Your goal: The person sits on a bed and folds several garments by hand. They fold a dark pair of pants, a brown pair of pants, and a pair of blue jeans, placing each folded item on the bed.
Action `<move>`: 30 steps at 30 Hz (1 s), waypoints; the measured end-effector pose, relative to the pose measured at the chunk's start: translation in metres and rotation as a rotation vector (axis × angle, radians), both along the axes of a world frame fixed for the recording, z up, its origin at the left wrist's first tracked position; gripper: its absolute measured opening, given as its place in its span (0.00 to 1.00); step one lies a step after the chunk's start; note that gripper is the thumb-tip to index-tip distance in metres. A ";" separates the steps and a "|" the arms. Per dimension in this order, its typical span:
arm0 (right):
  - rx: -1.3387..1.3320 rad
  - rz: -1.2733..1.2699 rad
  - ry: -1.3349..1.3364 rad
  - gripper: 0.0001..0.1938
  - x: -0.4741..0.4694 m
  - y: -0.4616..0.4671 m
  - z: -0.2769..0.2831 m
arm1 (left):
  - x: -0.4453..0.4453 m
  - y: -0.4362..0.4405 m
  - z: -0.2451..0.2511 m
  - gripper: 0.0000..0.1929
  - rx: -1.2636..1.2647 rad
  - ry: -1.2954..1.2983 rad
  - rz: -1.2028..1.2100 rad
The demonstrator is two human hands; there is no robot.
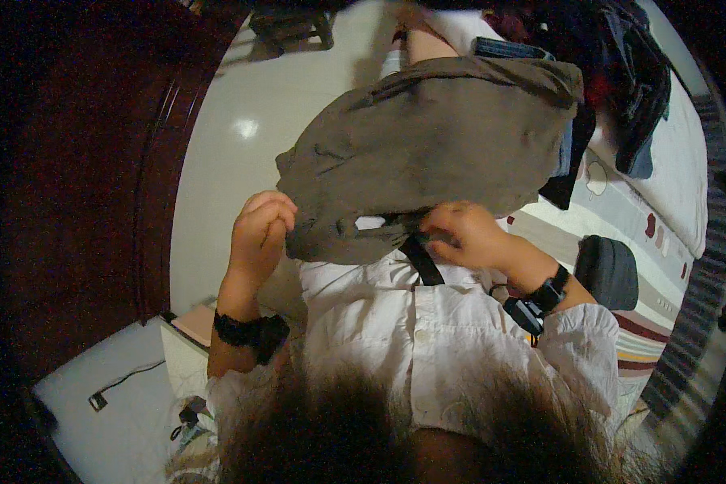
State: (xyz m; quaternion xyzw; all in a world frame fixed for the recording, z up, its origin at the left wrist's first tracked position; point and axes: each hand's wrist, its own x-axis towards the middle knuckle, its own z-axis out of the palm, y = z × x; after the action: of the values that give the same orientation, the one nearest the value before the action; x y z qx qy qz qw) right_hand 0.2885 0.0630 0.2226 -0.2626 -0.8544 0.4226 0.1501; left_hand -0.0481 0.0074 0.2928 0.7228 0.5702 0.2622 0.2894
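A grey-brown cloth garment point(435, 139) lies spread over my lap, its near edge bunched and folded. At its left edge, my left hand point(260, 233) pinches the cloth between thumb and curled fingers. My right hand point(469, 233), slightly blurred, has its fingers bent around the bunched near edge, right of the middle. A small white patch point(369, 223) shows in an opening of the folds between my hands. Below the right fingers, a black strap point(422, 261) runs down onto my white shirt point(363, 314).
To the right is a bed with a patterned sheet point(617, 199), holding a dark grey case point(607, 272) and a pile of dark clothes point(629, 78). A dark red wooden panel point(91, 199) stands left. A stool point(293, 30) is on the tiled floor point(236, 163); a cable point(127, 381) lies at lower left.
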 end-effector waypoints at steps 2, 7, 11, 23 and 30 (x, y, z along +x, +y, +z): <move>0.099 0.008 -0.028 0.15 -0.030 -0.008 0.004 | 0.002 -0.011 0.013 0.06 -0.079 0.075 0.124; 0.426 0.204 -0.195 0.13 -0.066 -0.028 0.021 | 0.016 -0.049 0.002 0.27 -0.053 0.395 0.357; 0.337 0.272 -0.120 0.11 -0.066 -0.024 0.035 | 0.009 -0.056 -0.050 0.34 -0.227 0.346 0.391; -0.898 0.223 0.179 0.11 -0.080 -0.008 0.136 | -0.030 -0.023 -0.070 0.13 0.109 0.051 0.578; -1.443 0.019 0.583 0.14 -0.118 -0.005 0.129 | -0.026 -0.042 -0.020 0.25 0.136 -0.040 0.493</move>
State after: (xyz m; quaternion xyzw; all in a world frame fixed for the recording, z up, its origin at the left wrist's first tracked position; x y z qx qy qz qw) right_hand 0.1701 0.0577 0.3517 -0.1664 -0.2960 0.9274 0.1570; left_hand -0.0738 -0.0350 0.2730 0.5745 0.7044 0.3767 0.1786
